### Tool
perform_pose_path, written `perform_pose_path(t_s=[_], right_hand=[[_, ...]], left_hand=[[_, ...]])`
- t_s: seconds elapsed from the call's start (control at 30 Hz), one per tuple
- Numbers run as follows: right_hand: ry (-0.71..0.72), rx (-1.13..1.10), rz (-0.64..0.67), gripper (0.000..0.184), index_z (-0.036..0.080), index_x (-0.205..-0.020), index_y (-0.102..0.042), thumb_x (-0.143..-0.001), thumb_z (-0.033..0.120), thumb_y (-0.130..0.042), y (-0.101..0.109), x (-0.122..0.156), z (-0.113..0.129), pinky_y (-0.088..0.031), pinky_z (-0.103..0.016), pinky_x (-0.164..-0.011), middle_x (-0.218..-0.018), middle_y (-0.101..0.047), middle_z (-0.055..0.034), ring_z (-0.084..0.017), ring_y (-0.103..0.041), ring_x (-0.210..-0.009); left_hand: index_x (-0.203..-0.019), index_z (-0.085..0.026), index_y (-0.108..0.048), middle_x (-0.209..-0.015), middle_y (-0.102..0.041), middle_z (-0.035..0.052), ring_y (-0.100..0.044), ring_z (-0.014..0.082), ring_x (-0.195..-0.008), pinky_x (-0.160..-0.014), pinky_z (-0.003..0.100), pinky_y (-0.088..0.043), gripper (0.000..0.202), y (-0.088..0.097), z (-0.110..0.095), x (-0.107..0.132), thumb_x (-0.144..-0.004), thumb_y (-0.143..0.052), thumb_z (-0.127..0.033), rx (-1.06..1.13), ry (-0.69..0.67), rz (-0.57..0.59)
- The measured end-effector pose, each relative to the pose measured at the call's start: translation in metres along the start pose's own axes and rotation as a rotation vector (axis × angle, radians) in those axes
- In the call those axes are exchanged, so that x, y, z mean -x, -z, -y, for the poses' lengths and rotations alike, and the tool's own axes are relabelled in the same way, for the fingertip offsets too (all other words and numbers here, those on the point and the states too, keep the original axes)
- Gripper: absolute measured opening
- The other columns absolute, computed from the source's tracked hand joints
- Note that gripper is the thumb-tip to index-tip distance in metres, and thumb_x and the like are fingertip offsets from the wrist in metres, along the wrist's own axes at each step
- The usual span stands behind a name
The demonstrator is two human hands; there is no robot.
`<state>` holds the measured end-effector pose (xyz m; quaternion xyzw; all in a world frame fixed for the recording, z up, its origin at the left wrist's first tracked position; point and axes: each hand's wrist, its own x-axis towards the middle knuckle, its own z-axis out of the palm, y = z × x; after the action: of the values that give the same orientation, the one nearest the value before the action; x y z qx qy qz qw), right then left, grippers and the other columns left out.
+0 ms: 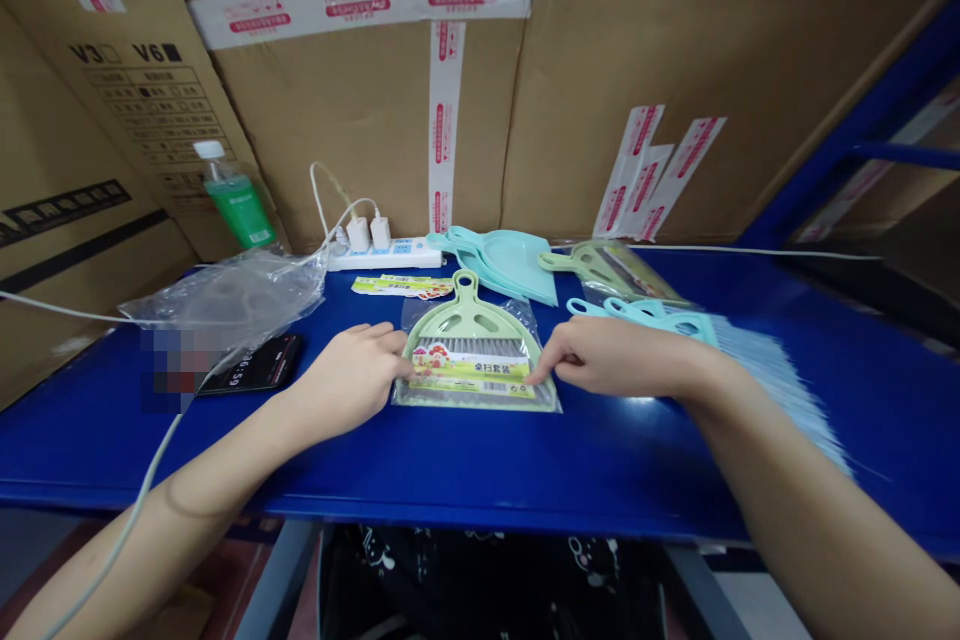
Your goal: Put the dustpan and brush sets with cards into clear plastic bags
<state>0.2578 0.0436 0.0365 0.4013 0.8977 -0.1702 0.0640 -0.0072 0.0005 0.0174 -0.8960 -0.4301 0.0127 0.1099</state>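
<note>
A green dustpan-and-brush set (469,323) in clear plastic lies in front of me, handle pointing away. Across its grey bristles sits a printed label card (472,370). My left hand (356,370) rests at the set's left edge, fingers loosely bent and their tips touching the card's left end. On the other side, my right hand (611,355) reaches its stretched index finger to the card's right end; its remaining fingers are curled. Neither hand grasps the set. Behind my right wrist lie light blue brushes (694,325) with pale bristles, partly hidden by the arm.
Light blue dustpans (514,260) and another wrapped green set (622,270) lie at the back. Spare label cards (397,286) are near a power strip (409,254). Clear plastic bags (232,290), a phone (262,365), a green bottle (240,200) and a white cable (157,460) are left.
</note>
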Motion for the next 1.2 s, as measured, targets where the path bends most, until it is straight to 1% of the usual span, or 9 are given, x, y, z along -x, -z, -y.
perform_pose_path(t_s=[0.13, 0.33, 0.5, 0.6, 0.83, 0.9, 1.03, 1.13, 1.2], right_hand=[[-0.004, -0.023, -0.026, 0.044, 0.025, -0.088, -0.077, -0.07, 0.008, -0.04, -0.001, 0.0, -0.002, -0.043, -0.024, -0.056, -0.085, -0.075, -0.0015, -0.014, -0.062, -0.063], [-0.013, -0.048, -0.061, 0.041, 0.024, -0.08, -0.076, -0.068, 0.009, -0.04, -0.001, -0.001, -0.004, -0.044, -0.026, -0.061, -0.082, -0.074, -0.0011, -0.016, -0.062, -0.071], [-0.045, -0.067, -0.042, 0.041, 0.023, -0.077, -0.074, -0.069, 0.006, -0.039, -0.001, -0.004, -0.003, -0.042, -0.026, -0.065, -0.083, -0.072, -0.0015, -0.016, -0.061, -0.074], [-0.053, -0.06, -0.039, 0.038, 0.022, -0.073, -0.073, -0.069, 0.006, -0.038, 0.0, -0.006, -0.002, -0.04, -0.026, -0.064, -0.08, -0.07, -0.0017, -0.015, -0.059, -0.072], [-0.066, -0.05, -0.005, 0.033, 0.019, -0.072, -0.067, -0.069, 0.004, -0.037, -0.001, -0.009, 0.001, -0.035, -0.025, -0.054, -0.065, -0.062, -0.0005, -0.013, -0.05, -0.056], [-0.069, -0.057, 0.006, 0.032, 0.019, -0.073, -0.066, -0.07, 0.004, -0.037, -0.002, -0.01, 0.0, -0.035, -0.025, -0.054, -0.065, -0.061, -0.0006, -0.013, -0.05, -0.057], [-0.087, -0.083, 0.039, 0.03, 0.019, -0.075, -0.062, -0.075, 0.006, -0.036, -0.001, -0.009, 0.001, -0.037, -0.025, -0.061, -0.073, -0.062, -0.0024, -0.015, -0.054, -0.067], [-0.116, -0.104, 0.064, 0.027, 0.019, -0.074, -0.059, -0.078, 0.008, -0.035, 0.0, -0.009, 0.003, -0.038, -0.026, -0.063, -0.071, -0.06, -0.0023, -0.015, -0.054, -0.069], [-0.115, -0.1, 0.067, 0.025, 0.019, -0.072, -0.056, -0.078, 0.007, -0.036, 0.0, -0.009, 0.004, -0.037, -0.026, -0.062, -0.068, -0.058, -0.0014, -0.015, -0.052, -0.066]], left_hand=[[-0.08, -0.024, -0.073, -0.067, -0.058, 0.0028, -0.054, 0.0179, -0.069, -0.066, 0.029, -0.045, 0.04, 0.0, 0.0, 0.0, -0.068, -0.044, 0.001, 0.011, 0.002, -0.022], [-0.075, -0.022, -0.071, -0.064, -0.059, 0.0026, -0.054, 0.0176, -0.066, -0.067, 0.029, -0.047, 0.039, 0.0, 0.0, -0.001, -0.068, -0.041, 0.001, 0.0, -0.006, -0.057], [-0.073, -0.022, -0.07, -0.065, -0.061, 0.0017, -0.056, 0.0185, -0.066, -0.064, 0.029, -0.047, 0.038, -0.001, 0.0, -0.002, -0.068, -0.041, 0.002, -0.017, -0.008, -0.074], [-0.072, -0.021, -0.068, -0.068, -0.063, 0.0017, -0.057, 0.0184, -0.068, -0.065, 0.029, -0.047, 0.036, -0.001, -0.001, -0.002, -0.068, -0.041, 0.002, -0.022, -0.008, -0.075], [-0.073, -0.018, -0.064, -0.072, -0.067, 0.002, -0.059, 0.0175, -0.069, -0.065, 0.027, -0.047, 0.031, -0.003, -0.004, -0.002, -0.071, -0.041, 0.002, -0.016, 0.002, -0.053], [-0.075, -0.018, -0.064, -0.074, -0.067, 0.0023, -0.06, 0.0176, -0.071, -0.066, 0.027, -0.047, 0.029, -0.004, -0.004, -0.003, -0.072, -0.042, 0.002, -0.009, 0.007, -0.038], [-0.079, -0.017, -0.062, -0.076, -0.067, 0.0033, -0.061, 0.0178, -0.072, -0.066, 0.027, -0.047, 0.026, -0.004, -0.006, -0.003, -0.075, -0.042, -0.001, -0.004, 0.046, 0.029], [-0.08, -0.017, -0.061, -0.075, -0.066, 0.0041, -0.061, 0.0181, -0.071, -0.067, 0.028, -0.047, 0.022, -0.003, -0.008, -0.004, -0.08, -0.041, -0.006, -0.012, 0.062, 0.067], [-0.079, -0.016, -0.06, -0.073, -0.065, 0.0045, -0.061, 0.0188, -0.07, -0.067, 0.03, -0.047, 0.022, -0.003, -0.009, -0.004, -0.086, -0.039, -0.013, -0.017, 0.054, 0.054]])
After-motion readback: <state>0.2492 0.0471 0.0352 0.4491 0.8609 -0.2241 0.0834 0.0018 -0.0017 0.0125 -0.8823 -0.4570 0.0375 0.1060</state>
